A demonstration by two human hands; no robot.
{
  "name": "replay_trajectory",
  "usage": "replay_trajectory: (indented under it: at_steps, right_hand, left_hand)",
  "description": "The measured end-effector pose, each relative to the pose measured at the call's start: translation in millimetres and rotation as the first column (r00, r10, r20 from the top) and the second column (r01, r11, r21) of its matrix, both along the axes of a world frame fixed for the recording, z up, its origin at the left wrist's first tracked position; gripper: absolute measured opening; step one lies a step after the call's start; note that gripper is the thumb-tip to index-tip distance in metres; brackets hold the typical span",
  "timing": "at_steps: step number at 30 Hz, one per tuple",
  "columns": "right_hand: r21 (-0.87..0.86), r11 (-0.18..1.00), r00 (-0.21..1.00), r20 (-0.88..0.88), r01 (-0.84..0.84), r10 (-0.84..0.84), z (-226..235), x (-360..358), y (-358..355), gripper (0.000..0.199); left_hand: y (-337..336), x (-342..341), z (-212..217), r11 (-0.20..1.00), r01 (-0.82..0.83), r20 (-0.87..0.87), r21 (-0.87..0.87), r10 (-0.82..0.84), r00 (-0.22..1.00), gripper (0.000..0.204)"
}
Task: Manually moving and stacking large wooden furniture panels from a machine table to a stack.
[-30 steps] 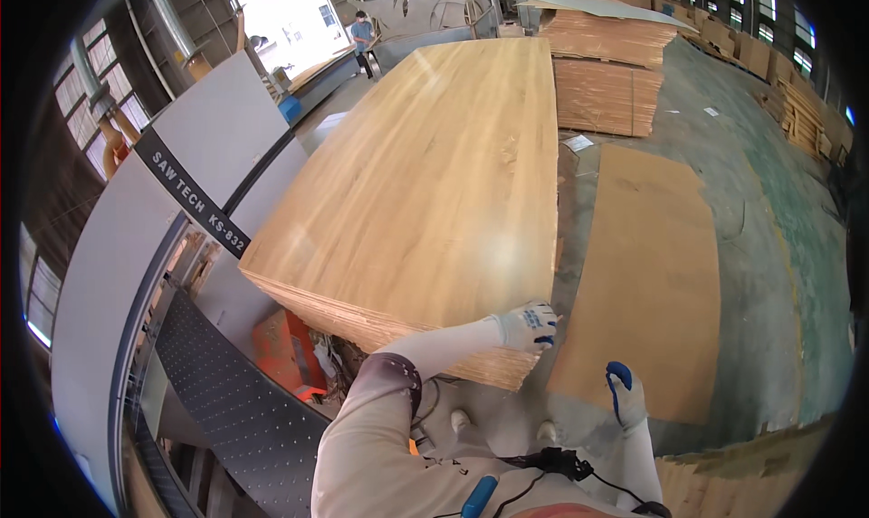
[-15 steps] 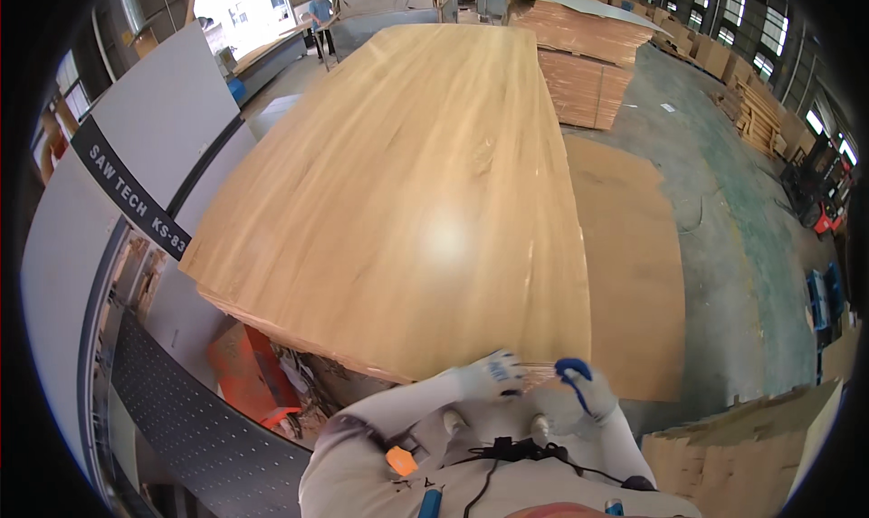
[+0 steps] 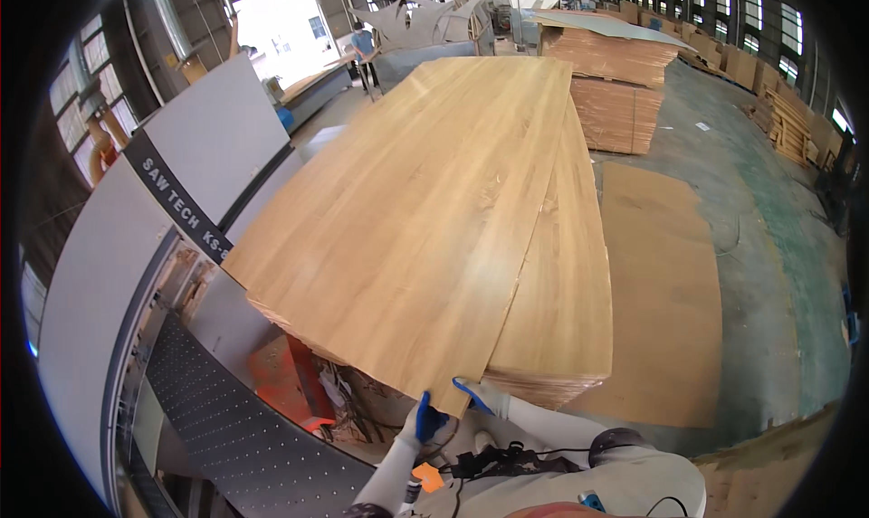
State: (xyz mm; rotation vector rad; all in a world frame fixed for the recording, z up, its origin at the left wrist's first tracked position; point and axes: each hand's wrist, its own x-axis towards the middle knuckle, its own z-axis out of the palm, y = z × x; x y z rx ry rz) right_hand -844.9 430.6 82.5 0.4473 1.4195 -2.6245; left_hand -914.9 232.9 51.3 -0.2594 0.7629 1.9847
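A large wood-grain board (image 3: 389, 247) lies turned askew on a stack of similar boards (image 3: 561, 301), whose top sheet shows along the right. The board's near right corner sticks out past the stack's front. My left hand (image 3: 429, 420), in a grey glove with blue, grips the near edge from below, its thumb on top. Close to the corner, my right hand (image 3: 480, 397) holds the same board, its blue thumb on the upper face. The fingers of both hands are mostly hidden under the board.
A grey saw machine (image 3: 190, 201) with a perforated dark table (image 3: 244, 418) stands at left, an orange-red metal part (image 3: 294, 382) beside it. At right lies a brown sheet (image 3: 661, 301) on the floor. Behind it are stacked boards (image 3: 615, 115). Another person (image 3: 364, 52) stands far back.
The top board's near end has swung left, uncovering the sheet below along the right. Both hands have moved left and now grip the board's near corner. The view has shifted.
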Motion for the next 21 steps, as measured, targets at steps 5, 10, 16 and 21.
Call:
replay_trajectory:
  at_steps: [5,10,16,21]
  right_hand:
    - [0.114,0.991,0.997,-0.025,-0.069,0.073,54,11,10,0.046]
    - [0.152,0.988,0.989,-0.141,-0.022,0.044,108,74,46,0.045]
    - [0.181,0.951,0.928,0.323,-0.251,0.184,40,218,117,0.037]
    - [0.284,0.915,0.939,0.273,-0.285,0.208,-8,300,225,0.027]
  left_hand:
    - [45,-2,42,0.981,-0.118,-0.404,0.151,0.170,0.899,0.038]
    - [71,61,90,0.979,-0.202,-0.672,0.007,0.155,0.724,0.032]
    - [126,218,12,0.930,-0.216,-0.615,-0.297,-0.013,0.788,0.038]
    - [127,320,-13,0.910,-0.155,-0.616,-0.384,-0.128,0.777,0.040]
